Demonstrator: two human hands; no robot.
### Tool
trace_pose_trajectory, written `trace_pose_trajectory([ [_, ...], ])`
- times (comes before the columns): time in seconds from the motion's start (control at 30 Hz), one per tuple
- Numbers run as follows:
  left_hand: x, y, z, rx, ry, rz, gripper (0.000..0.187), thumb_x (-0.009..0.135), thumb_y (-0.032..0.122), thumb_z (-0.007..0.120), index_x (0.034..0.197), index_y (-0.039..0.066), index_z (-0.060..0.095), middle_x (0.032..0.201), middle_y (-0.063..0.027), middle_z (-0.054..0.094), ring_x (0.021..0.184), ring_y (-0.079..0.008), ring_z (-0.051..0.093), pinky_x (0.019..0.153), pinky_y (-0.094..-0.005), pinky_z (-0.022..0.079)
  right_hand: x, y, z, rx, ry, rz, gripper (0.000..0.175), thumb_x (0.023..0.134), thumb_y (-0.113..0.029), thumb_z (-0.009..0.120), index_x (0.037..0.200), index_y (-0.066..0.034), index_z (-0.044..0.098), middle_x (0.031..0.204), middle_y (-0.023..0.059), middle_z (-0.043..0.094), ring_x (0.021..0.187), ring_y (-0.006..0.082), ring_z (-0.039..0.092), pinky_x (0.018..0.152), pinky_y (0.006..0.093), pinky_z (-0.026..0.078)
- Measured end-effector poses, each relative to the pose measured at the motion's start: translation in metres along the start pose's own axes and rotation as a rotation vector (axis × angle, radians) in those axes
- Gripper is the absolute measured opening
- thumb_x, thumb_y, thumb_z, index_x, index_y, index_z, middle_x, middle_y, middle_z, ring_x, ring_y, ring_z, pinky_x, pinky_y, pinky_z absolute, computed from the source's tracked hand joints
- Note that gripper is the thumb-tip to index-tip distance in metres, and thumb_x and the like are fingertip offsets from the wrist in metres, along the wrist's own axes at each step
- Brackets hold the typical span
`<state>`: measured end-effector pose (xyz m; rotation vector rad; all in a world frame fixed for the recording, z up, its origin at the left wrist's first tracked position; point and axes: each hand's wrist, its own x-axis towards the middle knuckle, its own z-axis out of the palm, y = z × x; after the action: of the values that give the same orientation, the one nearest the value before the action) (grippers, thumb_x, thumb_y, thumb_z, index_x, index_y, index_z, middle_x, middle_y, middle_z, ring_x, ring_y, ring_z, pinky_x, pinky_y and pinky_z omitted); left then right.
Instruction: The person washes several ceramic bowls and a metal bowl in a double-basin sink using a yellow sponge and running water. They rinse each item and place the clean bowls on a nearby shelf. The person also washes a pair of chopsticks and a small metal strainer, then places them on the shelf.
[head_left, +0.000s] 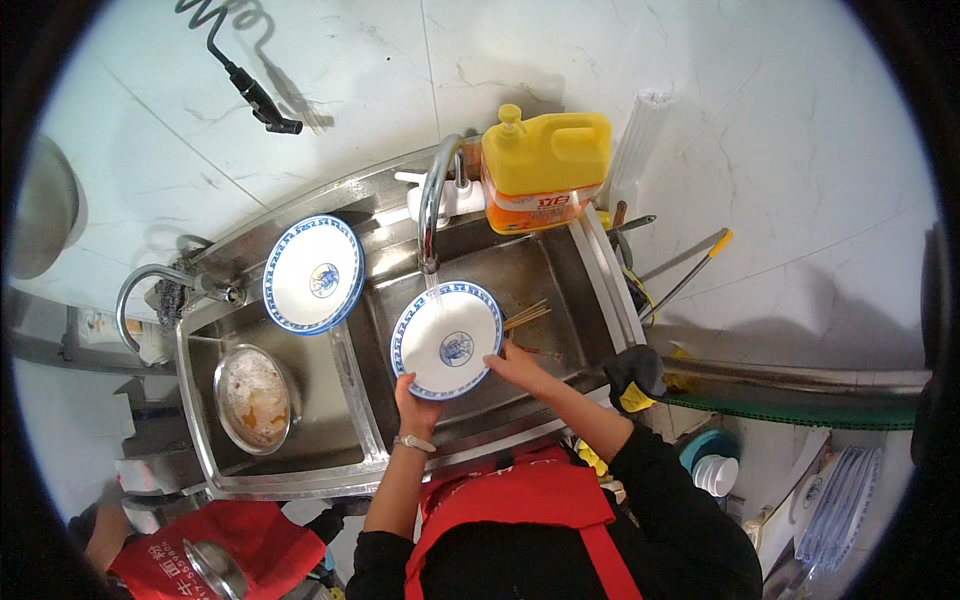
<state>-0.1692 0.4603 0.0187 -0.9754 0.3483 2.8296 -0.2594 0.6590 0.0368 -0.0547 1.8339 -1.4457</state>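
Both of my hands hold a white plate (427, 330) with a blue patterned rim and a blue emblem in its middle. My left hand (417, 405) grips the near left edge, thumb on top. At the near right edge is my right hand (517, 367), its thumb also over the rim. The plate is above the right basin (525, 270) of a steel sink, under the spout of a chrome faucet (431, 202), and water runs onto it. Beneath it, a bundle of chopsticks (529, 315) lies in the basin. Similar plates (300, 277) rest in a stack at the sink divider.
A yellow detergent jug (551, 161) with a pump stands behind the right basin. In the left basin sits a metal bowl (253, 397) of foamy liquid. A second faucet (161, 281) rises at the left. Another person in a red apron (214, 547) holds a metal bowl (214, 570) at lower left.
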Motion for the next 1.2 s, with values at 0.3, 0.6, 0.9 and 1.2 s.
trace_pose_trajectory([
  [0.3, 0.018, -0.005, 0.016, 0.161, 0.003, 0.116, 0.051, 0.075, 0.016, 0.049, 0.123, 0.004, 0.042, 0.120, -0.0146, 0.050, 0.110, -0.0308, 0.048, 0.094, -0.0460, 0.039, 0.000, 0.060, -0.009, 0.470, 0.022, 0.121, 0.047, 0.082, -0.014, 0.053, 0.126, -0.0077, 0.039, 0.115, 0.0055, 0.052, 0.112, 0.0173, 0.044, 0.097, 0.0322, 0.032],
  [0.6, 0.027, 0.009, 0.026, 0.105, -0.025, -0.024, 0.054, 0.082, 0.033, 0.037, 0.129, 0.006, 0.036, 0.126, -0.0153, 0.046, 0.116, -0.0351, 0.043, 0.095, -0.0525, 0.036, 0.046, -0.010, -0.025, -0.171, 0.107, 0.095, 0.038, 0.081, -0.032, 0.049, 0.103, -0.0013, 0.057, 0.086, 0.0147, 0.060, 0.084, 0.0200, 0.056, 0.077, 0.0357, 0.041],
  [0.9, 0.020, -0.010, -0.003, 0.499, 0.173, -0.049, 0.043, 0.086, 0.025, 0.055, 0.122, 0.007, 0.041, 0.116, -0.0129, 0.052, 0.102, -0.0255, 0.055, 0.078, -0.0414, 0.051, -0.011, 0.027, -0.033, -0.081, 0.199, -0.119, 0.035, 0.086, -0.028, 0.049, 0.108, -0.0011, 0.053, 0.101, 0.0117, 0.060, 0.095, 0.0232, 0.056, 0.093, 0.0387, 0.036],
  [1.2, 0.033, 0.011, 0.029, 0.781, 0.210, 0.200, 0.036, 0.087, 0.018, 0.052, 0.118, 0.001, 0.044, 0.104, -0.0133, 0.057, 0.084, -0.0218, 0.061, 0.062, -0.0347, 0.055, 0.051, 0.048, -0.010, 0.640, -0.083, 0.294, 0.048, 0.081, -0.029, 0.058, 0.122, -0.0072, 0.046, 0.111, 0.0076, 0.056, 0.098, 0.0200, 0.053, 0.084, 0.0352, 0.041],
])
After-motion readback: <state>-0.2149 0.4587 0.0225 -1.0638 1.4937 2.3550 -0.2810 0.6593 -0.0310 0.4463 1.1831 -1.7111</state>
